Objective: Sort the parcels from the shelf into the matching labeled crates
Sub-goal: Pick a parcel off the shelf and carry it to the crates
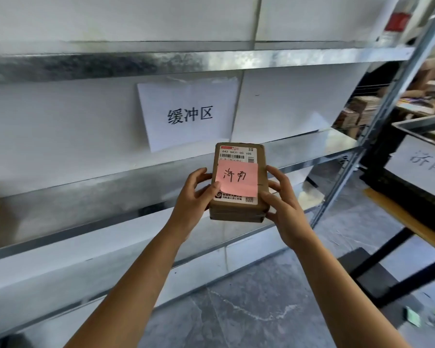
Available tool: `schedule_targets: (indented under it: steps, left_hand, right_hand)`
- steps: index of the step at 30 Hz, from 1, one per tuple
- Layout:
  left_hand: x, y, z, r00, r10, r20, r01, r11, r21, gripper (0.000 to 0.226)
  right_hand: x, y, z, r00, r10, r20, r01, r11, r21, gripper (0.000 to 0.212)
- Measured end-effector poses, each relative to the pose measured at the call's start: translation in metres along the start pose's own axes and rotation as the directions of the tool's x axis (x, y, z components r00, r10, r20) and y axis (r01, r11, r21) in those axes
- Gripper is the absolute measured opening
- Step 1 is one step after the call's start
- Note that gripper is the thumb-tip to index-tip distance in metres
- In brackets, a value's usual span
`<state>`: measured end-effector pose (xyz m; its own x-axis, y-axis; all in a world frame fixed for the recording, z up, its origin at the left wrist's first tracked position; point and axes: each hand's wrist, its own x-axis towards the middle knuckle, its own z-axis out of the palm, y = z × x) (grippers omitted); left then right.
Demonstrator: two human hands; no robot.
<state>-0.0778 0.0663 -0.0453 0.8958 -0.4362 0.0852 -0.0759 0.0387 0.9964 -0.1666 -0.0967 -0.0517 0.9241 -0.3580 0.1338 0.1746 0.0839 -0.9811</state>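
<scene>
A small brown cardboard parcel (pixel 261 169) with a white shipping label and a pink sticky note (pixel 237 178) reading 济南 is held in front of the metal shelf (pixel 111 187). My left hand (pixel 194 197) grips its left side, thumb on the top face. My right hand (pixel 284 204) grips its right side, fingers curled round the edge. At the far right stands a dark crate (pixel 407 187) carrying a white paper label (pixel 427 164) with the same 济南 characters.
A white sheet (pixel 189 114) reading 缓冲区 hangs on the wall behind the shelf. A grey shelf upright (pixel 377 121) stands between shelf and crate. Stacked cardboard (pixel 359 114) lies beyond it. The crate rests on a black-framed stand (pixel 377 262). Grey floor lies below.
</scene>
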Motion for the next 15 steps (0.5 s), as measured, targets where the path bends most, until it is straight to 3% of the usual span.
schedule_targets:
  steps: [7, 15]
  left_hand:
    - [0.059, -0.005, 0.056, 0.957, 0.014, 0.289, -0.006, 1.0, -0.03, 0.029]
    - [0.096, -0.015, 0.135, 0.823, 0.052, 0.565, -0.025, 0.998, -0.055, 0.032]
  right_hand:
    - [0.006, -0.013, -0.047, 0.973, -0.03, -0.231, 0.018, 0.998, -0.056, 0.041]
    - [-0.01, -0.012, -0.101, 0.84, -0.088, -0.535, 0.057, 0.996, -0.075, 0.038]
